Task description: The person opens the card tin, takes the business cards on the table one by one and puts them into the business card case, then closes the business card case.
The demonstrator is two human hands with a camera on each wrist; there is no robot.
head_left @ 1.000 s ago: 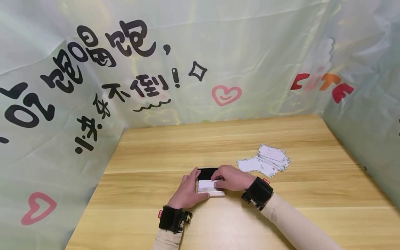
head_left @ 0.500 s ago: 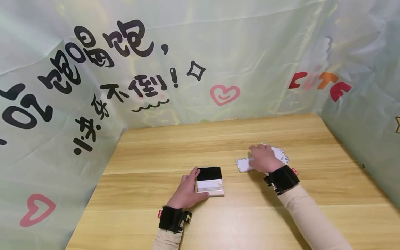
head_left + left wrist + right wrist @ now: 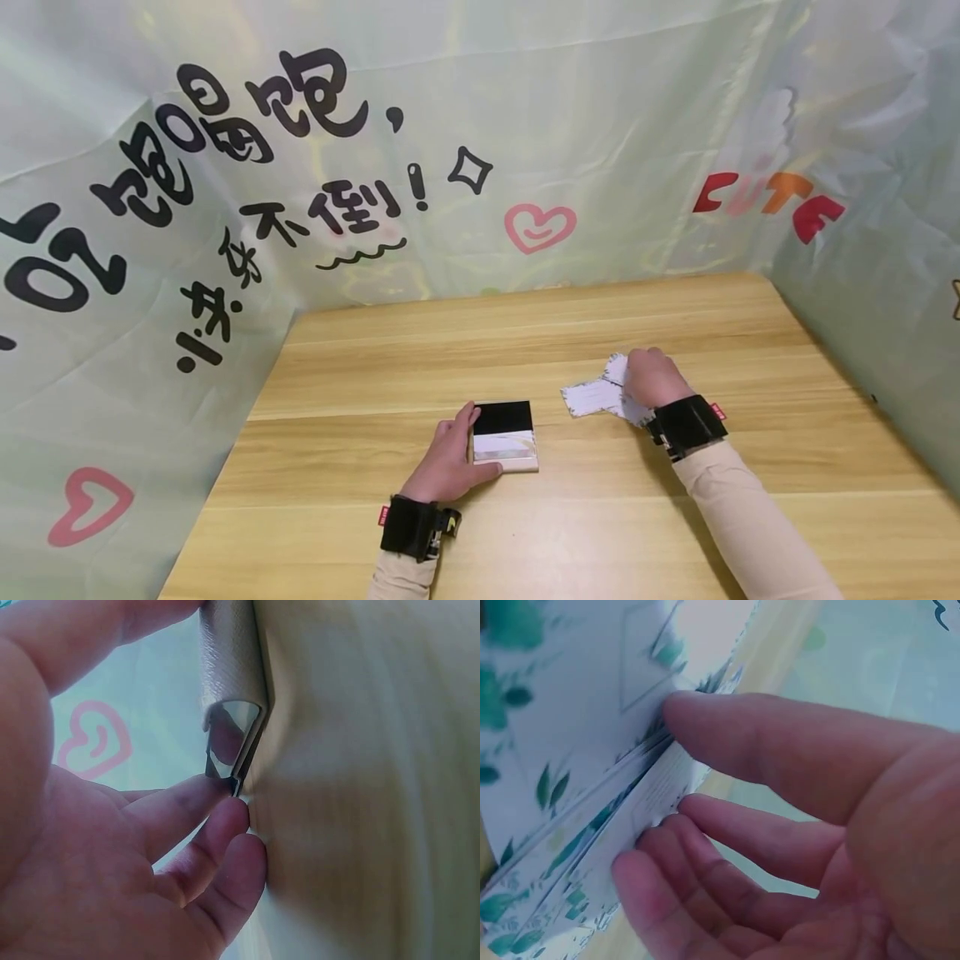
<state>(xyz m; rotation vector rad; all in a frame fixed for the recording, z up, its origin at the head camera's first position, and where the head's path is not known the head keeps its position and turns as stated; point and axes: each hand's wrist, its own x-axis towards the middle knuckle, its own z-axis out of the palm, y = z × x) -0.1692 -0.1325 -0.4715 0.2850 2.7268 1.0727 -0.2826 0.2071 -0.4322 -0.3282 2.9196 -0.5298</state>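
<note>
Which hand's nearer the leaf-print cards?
Right. The right hand is over the leaf-print cards, digits touching them; the left hand is apart from them, leftward and closer to the person, holding the case.

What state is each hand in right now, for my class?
Left hand: holding the case.
Right hand: touching the cards; whether it grips any cannot be told.

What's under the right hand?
Overlapping leaf-printed cards reach under the right hand. The hand and upper cards hide the rest, so I can't tell how many.
</note>
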